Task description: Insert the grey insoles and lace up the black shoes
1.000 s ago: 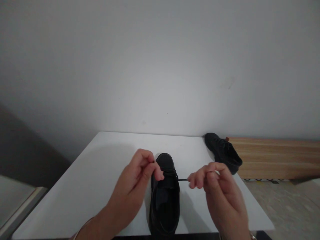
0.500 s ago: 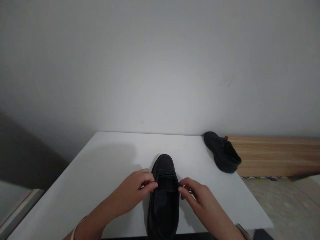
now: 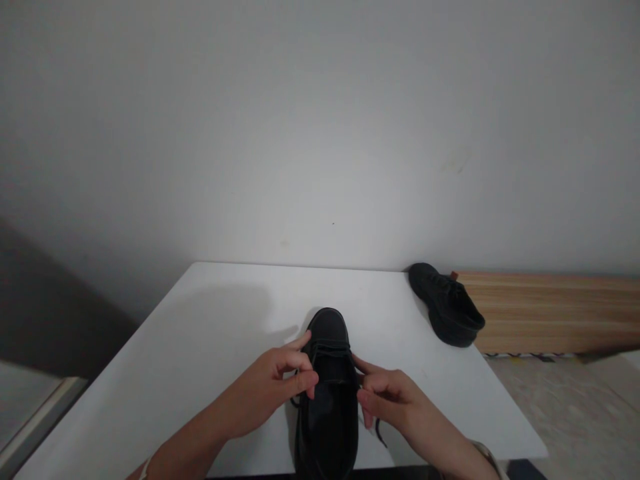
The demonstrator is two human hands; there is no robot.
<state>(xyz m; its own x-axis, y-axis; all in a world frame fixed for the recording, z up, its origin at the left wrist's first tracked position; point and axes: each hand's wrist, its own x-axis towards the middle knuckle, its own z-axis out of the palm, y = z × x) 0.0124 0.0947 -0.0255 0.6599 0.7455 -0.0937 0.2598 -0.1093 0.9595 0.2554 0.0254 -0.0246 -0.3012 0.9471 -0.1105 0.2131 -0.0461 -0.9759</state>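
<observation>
A black lace-up shoe [image 3: 327, 407] stands on the white table [image 3: 210, 333] with its toe pointing away from me. My left hand [image 3: 277, 383] rests against the shoe's left side, fingers curled and pinching a black lace end near the eyelets. My right hand [image 3: 387, 397] is at the shoe's right side, fingers bent and pinched on the other lace end, which trails down below the hand. The laces [image 3: 330, 348] cross the shoe's tongue between my two hands.
A second black shoe [image 3: 447, 303] lies at the table's far right corner, beside a wooden board [image 3: 555, 310] against the wall. A plain grey wall rises behind the table. Patterned floor shows at the lower right.
Both hands came down from pulling the lace taut above the shoe and now sit at its sides near the eyelets. The shoe has stayed in place.
</observation>
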